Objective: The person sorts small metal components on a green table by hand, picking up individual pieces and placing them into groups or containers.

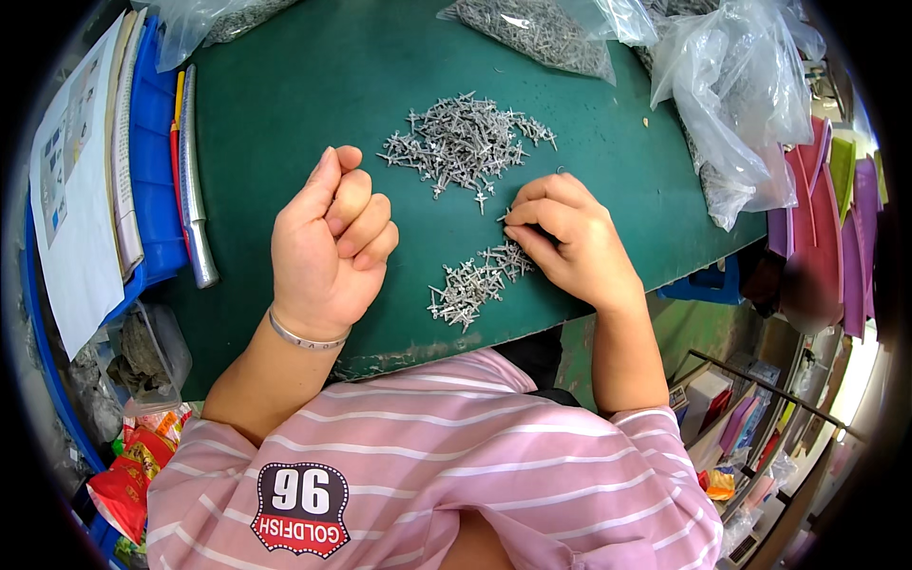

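Note:
My right hand [573,239] pinches a small grey metal cross charm [503,216] between thumb and fingertips, low over the table. Just below those fingertips lies a smaller pile of the same cross charms [467,288], near the table's front edge. A larger heap of cross charms [463,142] spreads farther back, with one single charm [481,201] at its front side. Held up left of both piles, my left hand [331,235] is curled with its thumb against the index finger. Nothing shows in it, though the inside of the fist is hidden.
Clear plastic bags of grey metal pieces [531,35] lie along the back and right of the green tabletop [285,107]. At left stand a blue bin [153,164] with papers, a silver-handled tool [194,178] and a plastic tub [146,353]. Shelving [755,406] is at lower right.

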A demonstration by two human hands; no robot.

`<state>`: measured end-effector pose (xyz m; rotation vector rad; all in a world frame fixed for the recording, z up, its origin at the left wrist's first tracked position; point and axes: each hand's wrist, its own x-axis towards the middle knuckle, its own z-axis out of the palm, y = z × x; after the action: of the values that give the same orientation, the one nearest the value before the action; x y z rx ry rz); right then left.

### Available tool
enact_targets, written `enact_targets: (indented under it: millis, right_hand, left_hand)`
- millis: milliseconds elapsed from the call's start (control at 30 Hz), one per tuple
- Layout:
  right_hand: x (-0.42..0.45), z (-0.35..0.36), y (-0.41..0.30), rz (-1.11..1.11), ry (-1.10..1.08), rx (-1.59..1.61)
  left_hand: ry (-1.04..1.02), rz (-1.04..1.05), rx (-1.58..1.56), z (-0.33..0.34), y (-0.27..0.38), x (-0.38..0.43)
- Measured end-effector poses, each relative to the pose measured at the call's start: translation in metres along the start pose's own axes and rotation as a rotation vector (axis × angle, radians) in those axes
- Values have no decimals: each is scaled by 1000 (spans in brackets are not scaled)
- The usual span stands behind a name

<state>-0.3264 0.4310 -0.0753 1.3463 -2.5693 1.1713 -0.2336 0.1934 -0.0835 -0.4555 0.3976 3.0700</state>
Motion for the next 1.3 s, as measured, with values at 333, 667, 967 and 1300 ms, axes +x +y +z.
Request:
enact_targets:
  millis: [333, 667, 967, 1300]
  right_hand:
    - [-1, 3, -2, 35, -15, -52]
    - [-8, -8, -3, 142, -21, 112]
    - [-5, -2, -1, 129, 32, 25]
    - [-2, -3, -2, 47, -42, 14]
  left_hand:
    - [40, 0, 3, 0, 0, 1]
    - [43, -2, 18, 1, -2, 0]
    - [22, -1, 20, -1, -2, 1]
    - [28, -6, 5, -2, -2, -1]
